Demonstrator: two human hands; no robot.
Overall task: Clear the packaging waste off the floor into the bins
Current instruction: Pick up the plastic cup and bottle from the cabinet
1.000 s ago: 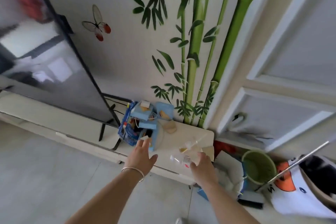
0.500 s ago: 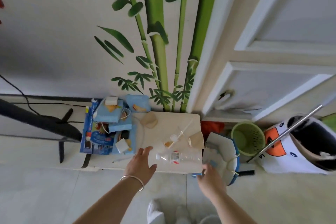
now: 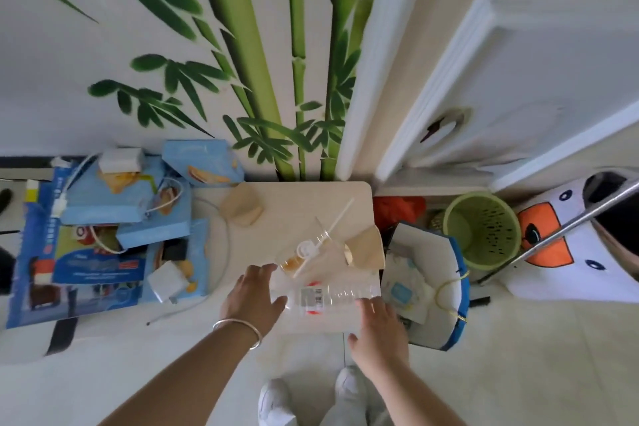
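Both hands low over the front edge of the pale beige counter [image 3: 297, 197]. Target looks like the clear crushed plastic bottle with a white-and-red label [image 3: 325, 297], lying flat near that front edge.

Key relation: the bottle's long axis runs left-right across the view, and it sits between the hands. Left hand [image 3: 254, 296] is at its left end, right hand [image 3: 378, 322] at its right end; both are about equally near. Which end is the neck I can't tell, too transparent and blurred.

Grip state:
- left: fingers spread and fairly straight, tips at or just touching the bottle's left end, nothing held
- right: fingers loosely extended over the right end, nothing clearly held; contact can't be confirmed

Just behind the bottle are a clear plastic cup with a white straw [image 3: 311, 249] and a tan paper cup on its side [image 3: 363, 249]. The white open-top bag with blue edging [image 3: 453, 287] stands just right of the counter, with the green perforated plastic bin [image 3: 480, 228] behind it.

Judgement: the right hand suits a sideways carry, since the bag and bin lie on that side.
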